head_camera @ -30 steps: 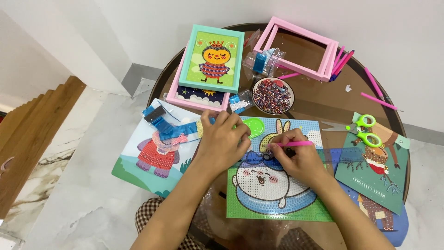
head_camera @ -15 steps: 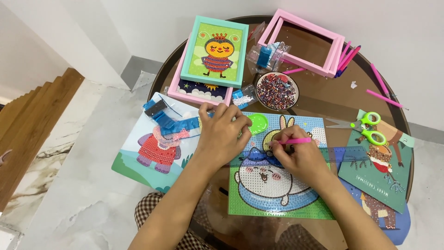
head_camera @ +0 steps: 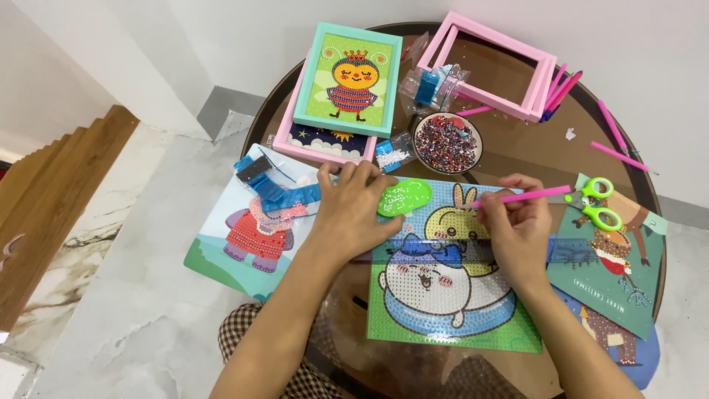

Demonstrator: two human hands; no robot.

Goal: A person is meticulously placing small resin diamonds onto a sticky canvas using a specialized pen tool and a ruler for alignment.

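Two hands working one sheet. My right hand point(head_camera: 517, 225) is pinching a pink drill pen point(head_camera: 526, 196) between closed fingers, tip angled down-left onto the rabbit canvas point(head_camera: 450, 295) near the yellow rabbit's ear, centre of the frame. Pen is lying low across the knuckles, probably so I'm getting a steep tip on the dotted grid.

My left hand point(head_camera: 354, 210) is spreading flat, fingers open and gripping nothing, palm pressing the canvas's upper left corner. Fingertips are sitting just beside the green bead tray point(head_camera: 405, 198), which is resting on the canvas's top edge. That hand looks like it's pinning the sheet so it isn't sliding under the pen.

Bowl of mixed beads point(head_camera: 447, 142) is sitting just above the tray, near enough to both hands. Small bead bags point(head_camera: 391, 153) are lying to its left.

Room is tight:
- Left of frame: elephant canvas point(head_camera: 255, 229) is overhanging the round table point(head_camera: 517, 151) edge, blue bags on top of it.
- Right of frame: green-handled scissors point(head_camera: 598, 203) are lying on a reindeer canvas point(head_camera: 617, 258), touching the pen's rear end or nearly so; cannot tell which.
- Top of frame: framed chick picture point(head_camera: 353, 77) is leaning on another frame, empty pink frames point(head_camera: 491, 63) beside it, spare pens at the far rim.
- Bottom of frame: rabbit canvas is running close to the near table edge above my knees.
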